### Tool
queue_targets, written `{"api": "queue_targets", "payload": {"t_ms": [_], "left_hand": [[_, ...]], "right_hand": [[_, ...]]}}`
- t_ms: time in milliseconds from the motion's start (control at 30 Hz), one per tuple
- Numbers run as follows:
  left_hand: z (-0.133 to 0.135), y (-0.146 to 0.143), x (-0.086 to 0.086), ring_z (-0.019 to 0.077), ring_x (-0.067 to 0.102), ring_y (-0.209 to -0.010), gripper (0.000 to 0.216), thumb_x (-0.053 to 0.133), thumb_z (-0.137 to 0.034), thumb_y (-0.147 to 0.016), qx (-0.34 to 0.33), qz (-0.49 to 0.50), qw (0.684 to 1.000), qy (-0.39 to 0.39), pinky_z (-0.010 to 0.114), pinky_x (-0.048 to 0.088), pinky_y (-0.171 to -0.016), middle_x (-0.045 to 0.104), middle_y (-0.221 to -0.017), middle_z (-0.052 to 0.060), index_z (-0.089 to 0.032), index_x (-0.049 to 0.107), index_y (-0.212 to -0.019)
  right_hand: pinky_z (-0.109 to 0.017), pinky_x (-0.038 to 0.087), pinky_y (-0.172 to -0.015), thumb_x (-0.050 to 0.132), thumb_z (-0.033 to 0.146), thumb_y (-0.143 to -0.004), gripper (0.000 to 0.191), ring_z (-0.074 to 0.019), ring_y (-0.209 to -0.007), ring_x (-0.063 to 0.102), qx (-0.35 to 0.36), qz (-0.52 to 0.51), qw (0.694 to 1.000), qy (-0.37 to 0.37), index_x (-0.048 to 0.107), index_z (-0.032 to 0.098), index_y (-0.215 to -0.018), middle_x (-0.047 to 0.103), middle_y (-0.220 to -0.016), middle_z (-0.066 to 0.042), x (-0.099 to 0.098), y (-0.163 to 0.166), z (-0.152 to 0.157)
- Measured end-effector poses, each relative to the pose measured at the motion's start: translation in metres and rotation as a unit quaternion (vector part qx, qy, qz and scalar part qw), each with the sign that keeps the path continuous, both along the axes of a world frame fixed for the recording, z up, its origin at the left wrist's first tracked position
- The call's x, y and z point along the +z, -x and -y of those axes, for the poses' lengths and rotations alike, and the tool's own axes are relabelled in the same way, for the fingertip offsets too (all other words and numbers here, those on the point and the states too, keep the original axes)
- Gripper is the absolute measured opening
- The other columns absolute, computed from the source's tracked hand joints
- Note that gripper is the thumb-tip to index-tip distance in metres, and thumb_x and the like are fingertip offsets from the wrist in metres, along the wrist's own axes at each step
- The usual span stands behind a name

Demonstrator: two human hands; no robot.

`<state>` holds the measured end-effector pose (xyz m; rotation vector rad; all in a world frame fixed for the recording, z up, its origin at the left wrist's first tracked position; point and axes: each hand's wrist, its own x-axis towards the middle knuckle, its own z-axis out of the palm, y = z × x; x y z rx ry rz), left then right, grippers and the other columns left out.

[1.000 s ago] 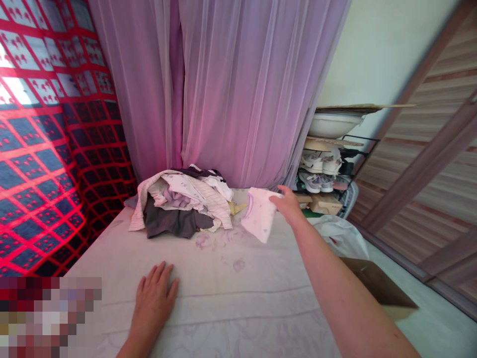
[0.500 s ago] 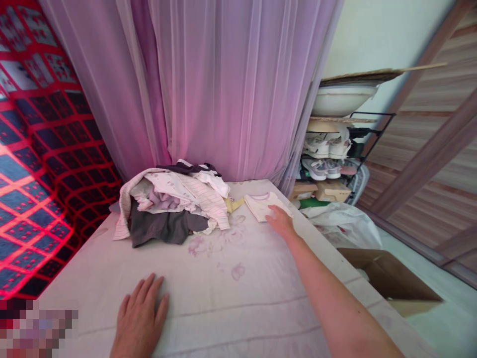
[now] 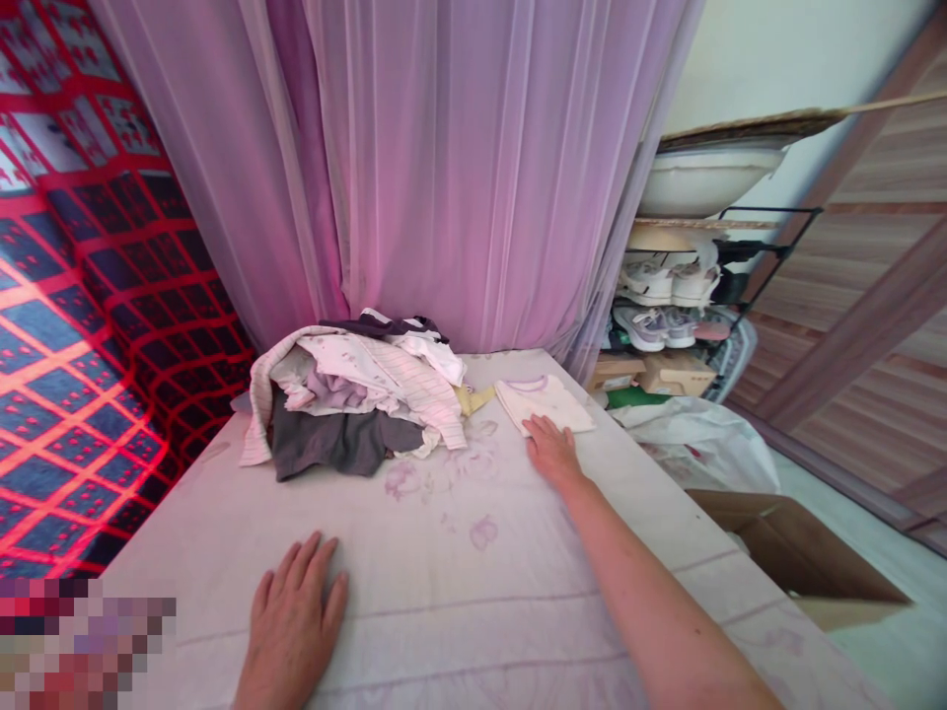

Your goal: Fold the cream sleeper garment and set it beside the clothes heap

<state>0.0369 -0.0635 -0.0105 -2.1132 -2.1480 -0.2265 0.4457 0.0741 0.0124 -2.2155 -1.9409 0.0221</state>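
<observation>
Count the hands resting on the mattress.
2: the left hand lies flat near the front edge; the right hand is further back, fingertips touching the folded white garment.

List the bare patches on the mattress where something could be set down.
Widest bare stretch: the pale flower-print mattress between the left hand and the right forearm, running up to the heap of mixed white, striped and grey clothes. Crowded: the far edge, where the heap and the small folded white garment under the right hand fingertips sit close together.
</observation>
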Motion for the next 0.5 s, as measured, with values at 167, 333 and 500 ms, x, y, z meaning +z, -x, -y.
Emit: {"api": "queue_targets", "payload": {"t_ms": [167,333,500], "left_hand": [[-0.001,0.000,0.000,0.0259,0.036,-0.134,0.048,0.033,-0.038,-0.090,-0.001,0.004,1.000,0.011,0.048,0.027,-0.108,0.047,-0.143,0.005,-0.023,0.054,-0.130],[0.000,-0.008,0.008,0.0258,0.037,-0.132,0.045,0.035,-0.035,-0.090,0.005,0.016,1.000,-0.002,0.048,0.026,-0.108,0.049,-0.141,0.007,-0.022,0.056,-0.128],[0.002,-0.014,0.016,0.0262,0.037,-0.132,0.044,0.036,-0.032,-0.090,0.012,0.021,1.000,0.000,0.048,0.026,-0.108,0.048,-0.141,0.008,-0.021,0.055,-0.128]], "right_hand": [[-0.057,0.013,-0.109,0.029,0.046,-0.094,0.054,-0.0275,-0.144,0.007,-0.013,-0.009,0.998,0.065,0.031,0.030,-0.145,0.010,-0.158,-0.006,0.006,0.019,0.018],[-0.054,0.012,-0.110,0.026,0.048,-0.094,0.054,-0.0265,-0.142,0.016,0.005,-0.017,0.997,0.078,0.035,0.030,-0.144,0.016,-0.157,-0.006,0.008,0.039,0.052],[-0.052,0.012,-0.112,0.027,0.044,-0.094,0.053,-0.0231,-0.142,0.019,0.026,-0.018,0.997,0.072,0.037,0.027,-0.143,0.026,-0.154,-0.004,0.004,0.060,0.097]]}}
